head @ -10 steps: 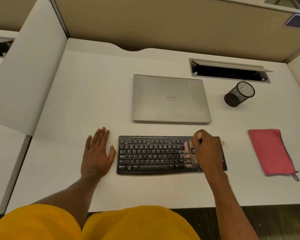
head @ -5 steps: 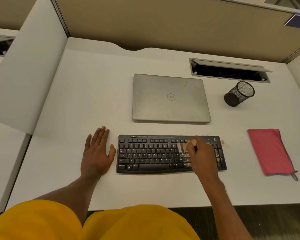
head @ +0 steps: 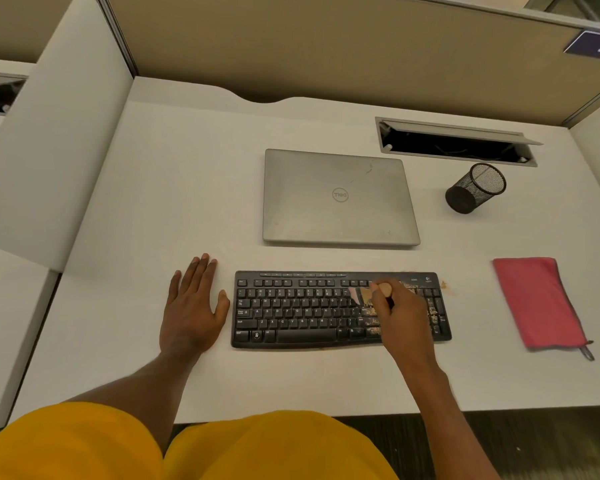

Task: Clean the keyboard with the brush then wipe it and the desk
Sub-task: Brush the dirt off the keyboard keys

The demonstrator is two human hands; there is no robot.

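A black keyboard (head: 302, 310) lies on the white desk (head: 187, 188) near its front edge, with brown crumbs scattered over its right half. My right hand (head: 400, 315) grips a small brush (head: 359, 295) with a wooden handle; its pale bristles touch the keys right of the keyboard's centre. My left hand (head: 193, 306) rests flat on the desk, fingers spread, just left of the keyboard. A folded red cloth (head: 534, 301) lies on the desk to the right of the keyboard.
A closed silver laptop (head: 338, 197) sits behind the keyboard. A black mesh pen cup (head: 473, 188) lies on its side at the back right, in front of an open cable tray (head: 454, 143). A few crumbs (head: 444, 285) lie by the keyboard's right end. Partition walls enclose the desk.
My right hand has swept the brush leftward across the keyboard, uncovering the crumb-covered keys at the right end. My left hand has stayed put.
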